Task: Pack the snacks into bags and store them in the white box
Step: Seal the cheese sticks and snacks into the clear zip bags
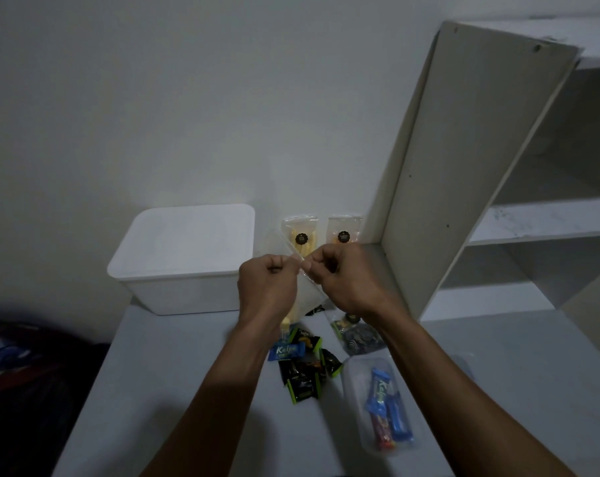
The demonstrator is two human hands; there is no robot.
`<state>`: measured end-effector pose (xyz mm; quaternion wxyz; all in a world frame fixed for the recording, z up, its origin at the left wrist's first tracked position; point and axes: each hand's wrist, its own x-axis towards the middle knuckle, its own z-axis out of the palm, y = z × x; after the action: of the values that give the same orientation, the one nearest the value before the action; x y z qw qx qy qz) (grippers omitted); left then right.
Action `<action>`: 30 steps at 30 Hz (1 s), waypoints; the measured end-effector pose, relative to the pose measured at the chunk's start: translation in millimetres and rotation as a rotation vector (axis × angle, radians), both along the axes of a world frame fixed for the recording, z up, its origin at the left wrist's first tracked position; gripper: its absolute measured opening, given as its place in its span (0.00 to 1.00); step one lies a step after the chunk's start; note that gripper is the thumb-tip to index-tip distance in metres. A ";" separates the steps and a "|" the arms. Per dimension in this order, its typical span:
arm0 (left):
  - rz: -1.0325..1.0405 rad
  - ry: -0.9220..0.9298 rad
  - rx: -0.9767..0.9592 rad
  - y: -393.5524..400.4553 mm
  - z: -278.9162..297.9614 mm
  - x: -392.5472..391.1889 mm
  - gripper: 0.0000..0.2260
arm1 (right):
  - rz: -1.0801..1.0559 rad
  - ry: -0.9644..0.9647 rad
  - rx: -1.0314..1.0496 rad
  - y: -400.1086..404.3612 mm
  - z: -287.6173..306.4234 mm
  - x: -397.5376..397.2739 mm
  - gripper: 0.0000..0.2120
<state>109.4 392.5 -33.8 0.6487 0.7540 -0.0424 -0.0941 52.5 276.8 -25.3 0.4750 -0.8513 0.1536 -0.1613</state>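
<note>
My left hand (269, 287) and my right hand (343, 277) are raised over the table and pinch the top edge of a clear plastic bag (308, 294) between them. The bag hangs down between my wrists, with something pale yellow at its bottom. Behind my left hand stands the white box (181, 256), its lid on. Loose snacks lie below my hands: a blue Kalpa bar (286, 351) and several dark green-edged wrappers (305, 373). To the right lies a filled clear bag (384, 407) holding blue and red bars.
Two clear packs of yellow sticks (300, 235) lean against the wall behind my hands. Another pack with dark contents (358, 335) lies right of the loose snacks. A white shelf unit (481, 166) rises at the right. Dark cloth (23, 356) lies left of the table.
</note>
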 end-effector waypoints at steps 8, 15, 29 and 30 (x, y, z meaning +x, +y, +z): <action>0.048 0.115 -0.072 -0.1 -9.9 -1.7 0.09 | 0.020 0.104 0.019 -8.4 -11.0 -12.3 0.06; -0.054 -0.124 0.000 13.2 -16.6 15.5 0.11 | 0.163 0.195 -0.076 -41.0 25.4 -30.0 0.07; -0.036 0.118 -0.250 1.4 -35.1 13.7 0.02 | -0.123 -0.081 0.196 -59.2 -24.6 -50.0 0.04; -0.038 0.125 -0.245 0.1 -37.0 13.6 0.02 | -0.151 -0.095 0.208 -58.5 -30.6 -48.6 0.04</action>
<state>123.0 392.6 -70.9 0.7354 0.6609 -0.0276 -0.1473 4.0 218.3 -55.9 0.5539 -0.7749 0.2106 -0.2199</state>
